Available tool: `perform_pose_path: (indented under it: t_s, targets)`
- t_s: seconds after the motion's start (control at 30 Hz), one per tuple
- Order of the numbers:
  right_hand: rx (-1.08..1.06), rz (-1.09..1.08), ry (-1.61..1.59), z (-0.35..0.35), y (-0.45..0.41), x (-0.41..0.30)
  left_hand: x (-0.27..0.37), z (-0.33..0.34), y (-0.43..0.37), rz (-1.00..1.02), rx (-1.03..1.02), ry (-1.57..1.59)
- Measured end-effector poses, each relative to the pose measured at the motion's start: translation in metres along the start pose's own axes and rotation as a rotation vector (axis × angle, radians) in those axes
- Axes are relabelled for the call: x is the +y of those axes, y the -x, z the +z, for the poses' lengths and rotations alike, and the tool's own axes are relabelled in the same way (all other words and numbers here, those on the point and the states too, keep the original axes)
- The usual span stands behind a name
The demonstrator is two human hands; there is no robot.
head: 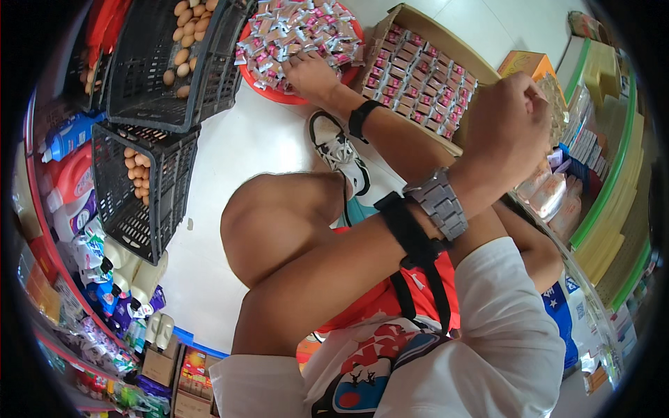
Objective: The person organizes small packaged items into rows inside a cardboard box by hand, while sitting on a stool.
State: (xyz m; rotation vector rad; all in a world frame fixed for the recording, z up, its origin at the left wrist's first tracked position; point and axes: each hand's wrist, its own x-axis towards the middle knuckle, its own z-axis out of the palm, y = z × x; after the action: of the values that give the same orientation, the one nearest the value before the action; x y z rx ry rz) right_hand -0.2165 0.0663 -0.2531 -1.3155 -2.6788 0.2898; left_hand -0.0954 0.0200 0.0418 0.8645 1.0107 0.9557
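My right hand (309, 76) reaches down into a red plastic basin (277, 96) heaped with small wrapped snack packets (292, 31). Its fingertips touch the packets; whether they grip one is hidden. Beside the basin stands an open cardboard box (444, 36) with the same kind of packets (418, 78) laid in neat rows. My left arm crosses over the right one, a metal watch on its wrist. The left hand (504, 138) is curled into a fist above the box's right corner, nearest an orange carton (525, 62), with nothing seen in it.
Black plastic crates (172, 209) holding brown eggs stand at left, beside shelves of detergent bottles (73, 172). At right runs a shelf unit with green edging (609, 188), with bagged goods (551, 196) in front. My knee (272, 224) and shoe (334, 146) are near the basin.
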Motion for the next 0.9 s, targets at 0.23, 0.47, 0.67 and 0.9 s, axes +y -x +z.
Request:
perform_pose_path:
  t_s: [0.23,0.47,0.67,0.9]
  targets:
    - [0.072,0.384,-0.647,-0.049,0.02,0.016,-0.027,0.018,-0.01,0.042,-0.007,0.004]
    - [0.438,0.588,-1.458,-0.155,0.111,0.075,-0.056,0.0,-0.012,0.093,0.241,-0.288]
    - [0.572,0.945,-1.428,-0.26,0.241,0.131,-0.044,0.024,0.0,0.087,0.222,-0.264]
    - [0.486,0.923,-1.284,-0.278,0.251,0.09,-0.073,0.027,0.015,-0.134,0.118,-0.003]
